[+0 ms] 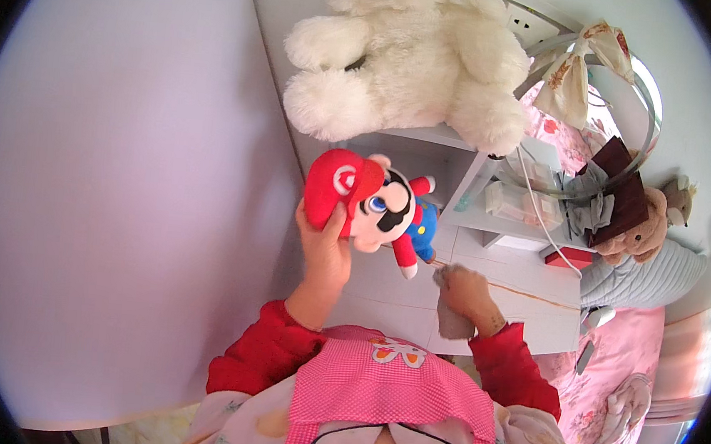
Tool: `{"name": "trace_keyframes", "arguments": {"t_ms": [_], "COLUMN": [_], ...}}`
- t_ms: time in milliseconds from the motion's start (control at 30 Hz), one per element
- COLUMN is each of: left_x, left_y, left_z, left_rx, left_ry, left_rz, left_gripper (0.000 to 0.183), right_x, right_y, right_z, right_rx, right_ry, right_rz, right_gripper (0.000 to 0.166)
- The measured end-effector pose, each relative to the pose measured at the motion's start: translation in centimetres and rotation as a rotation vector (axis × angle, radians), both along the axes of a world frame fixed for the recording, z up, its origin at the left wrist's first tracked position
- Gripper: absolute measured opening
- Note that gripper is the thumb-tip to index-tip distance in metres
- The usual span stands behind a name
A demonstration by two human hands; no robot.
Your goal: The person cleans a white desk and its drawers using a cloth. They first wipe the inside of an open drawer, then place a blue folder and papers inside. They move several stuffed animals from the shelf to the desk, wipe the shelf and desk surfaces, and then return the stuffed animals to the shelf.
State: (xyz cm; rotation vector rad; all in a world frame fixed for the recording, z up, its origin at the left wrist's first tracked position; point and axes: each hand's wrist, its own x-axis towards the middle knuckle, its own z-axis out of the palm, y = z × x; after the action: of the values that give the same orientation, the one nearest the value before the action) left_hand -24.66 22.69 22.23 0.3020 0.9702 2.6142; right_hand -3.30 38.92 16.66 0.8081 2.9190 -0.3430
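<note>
My left hand grips a Mario plush toy by its red cap, holding it sideways above a white desk. The toy's face is turned up, and its blue overalls and feet point to the right. My right hand is closed around a grey-brown cloth, which hangs below the fingers over the desk, to the lower right of the toy. Toy and cloth are apart.
A big white plush toy sits on the desk's shelf unit. A round mirror with a bow, clear boxes, a white cable and a brown plush toy are at the right. A pale wall or panel rises at the left.
</note>
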Motion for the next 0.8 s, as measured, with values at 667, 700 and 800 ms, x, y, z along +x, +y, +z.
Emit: {"name": "trace_keyframes", "arguments": {"t_ms": [667,700,800], "left_x": [2.4,1.4,0.1], "left_y": [9.6,10.1,12.0], "left_z": [-0.3,0.0,1.2], "left_rx": [-0.223,-0.242,-0.135], "left_ry": [-0.192,-0.185,-0.087], "left_rz": [-0.454,-0.369,-0.134], "left_gripper": [0.079,0.08,0.088], "right_x": [3.7,3.8,3.7], "right_y": [-5.1,-4.9,-4.9], "right_z": [-4.9,-5.2,-5.8], "right_rx": [-0.379,-0.387,-0.406], "right_ry": [0.07,0.087,0.114], "right_rz": [-0.184,-0.168,-0.161], "right_gripper": [0.036,0.037,0.035]}}
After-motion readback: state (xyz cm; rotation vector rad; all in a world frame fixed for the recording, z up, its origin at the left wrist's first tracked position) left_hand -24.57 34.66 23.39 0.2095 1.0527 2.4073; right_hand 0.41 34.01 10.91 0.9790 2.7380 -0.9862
